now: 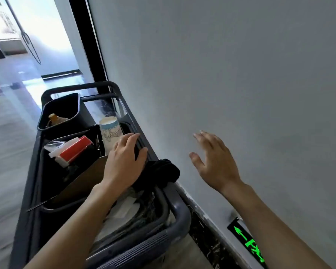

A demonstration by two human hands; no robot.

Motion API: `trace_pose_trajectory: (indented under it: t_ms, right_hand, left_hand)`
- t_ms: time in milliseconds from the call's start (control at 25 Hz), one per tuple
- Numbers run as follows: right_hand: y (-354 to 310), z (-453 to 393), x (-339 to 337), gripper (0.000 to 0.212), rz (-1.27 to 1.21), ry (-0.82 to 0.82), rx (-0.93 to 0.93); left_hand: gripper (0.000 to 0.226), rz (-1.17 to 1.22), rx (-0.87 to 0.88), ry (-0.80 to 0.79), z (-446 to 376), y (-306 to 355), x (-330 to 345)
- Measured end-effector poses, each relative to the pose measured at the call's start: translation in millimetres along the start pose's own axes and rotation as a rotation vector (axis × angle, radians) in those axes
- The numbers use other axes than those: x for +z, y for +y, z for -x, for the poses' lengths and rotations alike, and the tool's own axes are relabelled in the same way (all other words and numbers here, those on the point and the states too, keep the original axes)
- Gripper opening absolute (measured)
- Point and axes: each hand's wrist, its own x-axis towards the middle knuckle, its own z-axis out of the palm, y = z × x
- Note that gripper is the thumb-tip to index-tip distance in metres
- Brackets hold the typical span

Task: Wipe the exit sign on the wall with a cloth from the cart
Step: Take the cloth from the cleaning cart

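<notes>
Exit sign (248, 247) low on grey wall (221, 74); cart (179, 216) beside wall.

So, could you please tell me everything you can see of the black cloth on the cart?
The black cloth is a soft, crumpled bundle of dark fabric with no pattern visible. It lies bunched on the cart rim nearest the wall, part spilling over the edge. The left hand rests beside it, its thumb side seemingly touching the cloth rather than gripping it. The right hand is open and apart from it. Its underside is hidden.
</notes>
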Motion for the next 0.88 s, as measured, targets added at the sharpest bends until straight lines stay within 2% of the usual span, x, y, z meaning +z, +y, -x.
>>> trace_pose_trajectory:
  t_ms: [240,480,560,760,880]
  right_hand:
    - [-3,-29,91,0.066,-0.012,-0.451,-0.002]
    - [3,-55,141,0.076,-0.135,-0.720,0.069]
    - [5,-59,150,0.072,-0.187,-0.731,0.093]
    - [12,-50,147,0.049,-0.205,-0.601,0.214]
    - [18,-40,126,0.046,-0.334,-0.573,0.299]
  left_hand:
    - [0.048,0.073,-0.213,-0.230,17,-46,59]
    - [0.050,0.128,-0.276,-0.319,19,-62,98]
    - [0.052,0.148,-0.270,-0.349,16,-66,109]
    - [0.063,0.157,-0.206,-0.464,16,-66,124]
    - [0.052,0.183,-0.142,-0.431,15,-56,122]
